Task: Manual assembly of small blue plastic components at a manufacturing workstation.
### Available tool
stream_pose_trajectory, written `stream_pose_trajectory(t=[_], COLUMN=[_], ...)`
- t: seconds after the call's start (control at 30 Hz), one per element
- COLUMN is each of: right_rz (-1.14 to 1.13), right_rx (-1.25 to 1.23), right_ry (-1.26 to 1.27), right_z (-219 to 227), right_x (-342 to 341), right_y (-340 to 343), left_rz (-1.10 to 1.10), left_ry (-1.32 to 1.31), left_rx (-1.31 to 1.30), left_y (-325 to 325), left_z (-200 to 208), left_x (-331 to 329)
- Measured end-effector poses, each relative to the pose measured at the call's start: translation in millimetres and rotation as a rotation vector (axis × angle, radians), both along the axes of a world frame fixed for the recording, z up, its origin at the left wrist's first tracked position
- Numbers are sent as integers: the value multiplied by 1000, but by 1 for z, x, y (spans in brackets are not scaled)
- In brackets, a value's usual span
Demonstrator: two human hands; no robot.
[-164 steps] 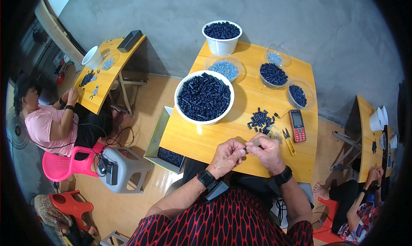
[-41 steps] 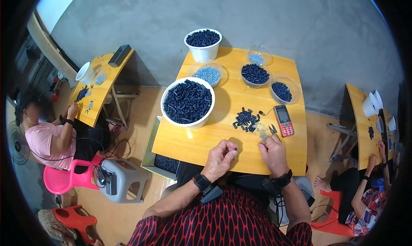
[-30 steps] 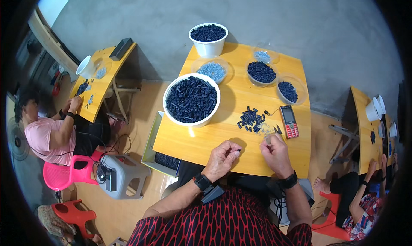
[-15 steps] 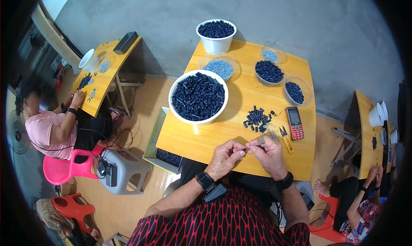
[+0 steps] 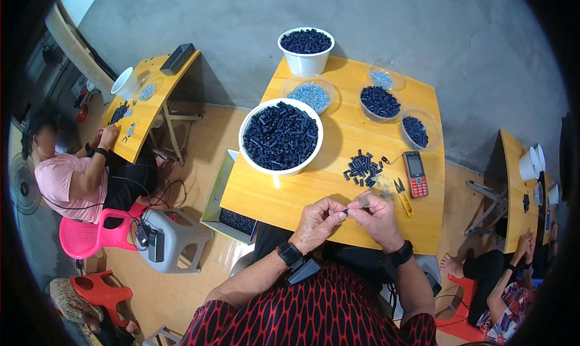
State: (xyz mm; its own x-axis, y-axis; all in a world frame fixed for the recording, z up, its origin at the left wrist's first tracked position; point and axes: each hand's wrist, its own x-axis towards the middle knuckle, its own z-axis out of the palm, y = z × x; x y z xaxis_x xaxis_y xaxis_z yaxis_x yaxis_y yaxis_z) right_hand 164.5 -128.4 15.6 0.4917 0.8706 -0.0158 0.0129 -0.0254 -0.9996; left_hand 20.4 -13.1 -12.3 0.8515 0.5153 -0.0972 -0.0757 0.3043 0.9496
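My left hand (image 5: 316, 226) and my right hand (image 5: 380, 221) meet fingertip to fingertip over the front edge of the wooden table (image 5: 284, 204). Thumb and forefinger of the left hold a small black plastic piece, mostly covered by the fingers. The right fingertips pinch right against it; what they grip is too small to make out. Just beyond the hands lies a loose pile of short black plastic tubes (image 5: 361, 167). Tiny pale metal pieces (image 5: 385, 186) are scattered beside it. Yellow-handled snips (image 5: 403, 199) and a red keypad phone (image 5: 415, 174) lie to the right.
A large white tub (image 5: 244, 142) of black tubes stands left, another white tub (image 5: 305, 63) behind. Clear bowls hold silvery pieces (image 5: 310, 96) and black parts (image 5: 380, 102). An open box (image 5: 212, 210) sits below the left edge. People work at side tables (image 5: 140, 113).
My fingertips have shifted slightly and closed more tightly around the small piece, so less of it shows. The things on the table lie as before.
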Motion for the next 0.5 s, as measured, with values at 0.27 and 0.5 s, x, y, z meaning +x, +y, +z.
stream_pose_trajectory(t=[0.27,0.5], right_rz=[15,25], right_rx=[26,61], right_ry=[-15,-52], right_z=[-1,-4], right_x=[1,1], right_y=[3,0], left_rz=[8,1], left_ry=[11,-13], left_rx=[47,-24], left_y=[0,0], left_z=[1,0], left_x=[1,1])
